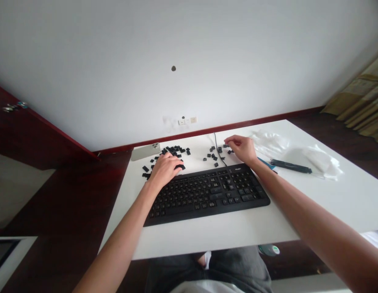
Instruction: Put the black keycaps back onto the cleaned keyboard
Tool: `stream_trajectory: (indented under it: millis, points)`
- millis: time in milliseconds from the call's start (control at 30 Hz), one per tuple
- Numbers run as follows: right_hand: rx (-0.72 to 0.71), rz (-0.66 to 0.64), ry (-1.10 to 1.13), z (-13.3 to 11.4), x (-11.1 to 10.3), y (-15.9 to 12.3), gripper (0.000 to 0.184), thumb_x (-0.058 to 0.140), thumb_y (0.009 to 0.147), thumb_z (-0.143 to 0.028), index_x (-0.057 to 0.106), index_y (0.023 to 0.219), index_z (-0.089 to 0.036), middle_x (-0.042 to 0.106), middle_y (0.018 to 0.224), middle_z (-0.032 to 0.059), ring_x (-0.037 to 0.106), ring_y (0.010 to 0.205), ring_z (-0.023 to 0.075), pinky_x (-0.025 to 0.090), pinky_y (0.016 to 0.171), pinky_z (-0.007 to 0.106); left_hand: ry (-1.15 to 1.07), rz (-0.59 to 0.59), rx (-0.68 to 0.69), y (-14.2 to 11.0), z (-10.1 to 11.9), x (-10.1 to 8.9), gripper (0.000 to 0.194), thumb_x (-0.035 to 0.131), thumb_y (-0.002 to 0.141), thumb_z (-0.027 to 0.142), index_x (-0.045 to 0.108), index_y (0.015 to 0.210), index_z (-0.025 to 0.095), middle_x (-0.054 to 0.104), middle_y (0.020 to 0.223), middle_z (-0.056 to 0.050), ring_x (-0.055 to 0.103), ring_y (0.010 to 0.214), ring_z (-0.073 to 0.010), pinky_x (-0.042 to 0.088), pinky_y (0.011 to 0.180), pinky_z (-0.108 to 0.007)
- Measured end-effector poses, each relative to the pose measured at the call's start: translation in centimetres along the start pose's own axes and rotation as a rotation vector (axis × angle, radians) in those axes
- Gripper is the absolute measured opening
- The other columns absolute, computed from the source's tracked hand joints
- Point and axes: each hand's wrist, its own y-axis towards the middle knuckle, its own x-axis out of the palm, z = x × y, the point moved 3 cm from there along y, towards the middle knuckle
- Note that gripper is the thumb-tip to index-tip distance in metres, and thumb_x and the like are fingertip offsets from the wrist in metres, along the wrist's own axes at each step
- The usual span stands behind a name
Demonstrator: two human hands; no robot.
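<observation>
A black keyboard (189,207) lies across the white table in front of me, many of its keys showing bare sockets. Over the left pile of loose black keycaps (176,148) rests my left hand (166,167), palm down with its fingers apart. One dark keycap (180,166) shows by its thumb. My right hand (243,149) is above the table behind the keyboard's right end, thumb and fingertips drawn together; whatever they may hold is too small to make out. Several scattered keycaps (215,158) lie to its left, near the keyboard cable (217,148).
A phone (145,152) lies at the table's back left corner. On the right are a black pen-like tool (291,166), a blue item (266,163) partly behind my forearm, and crumpled white plastic (321,162). A wall (130,81) stands behind the table (207,240).
</observation>
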Motion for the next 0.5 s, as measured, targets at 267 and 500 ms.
stream_trajectory:
  millis: [267, 500]
  points:
    - [0.035, 0.008, 0.018, 0.5, -0.3, 0.3, 0.027, 0.061, 0.084, -0.028, 0.085, 0.093, -0.019, 0.084, 0.092, 0.0081, 0.075, 0.081, 0.0245, 0.056, 0.077, 0.037, -0.032, -0.137, 0.092, 3.2, 2.3, -0.2, 0.003, 0.08, 0.092, 0.024, 0.079, 0.095, 0.023, 0.078, 0.099, -0.008, 0.066, 0.102, -0.0279, 0.049, 0.091, -0.038]
    - [0.033, 0.05, 0.021, 0.7, -1.2, 0.5, 0.028, 0.061, 0.083, -0.03, 0.085, 0.092, -0.018, 0.084, 0.089, 0.0092, 0.074, 0.078, 0.0243, 0.054, 0.075, 0.037, -0.139, -0.146, 0.07, 5.9, 3.2, 1.2, 0.025, 0.07, 0.094, 0.021, 0.081, 0.117, 0.024, 0.081, 0.102, -0.006, 0.074, 0.098, -0.0256, 0.054, 0.091, -0.036]
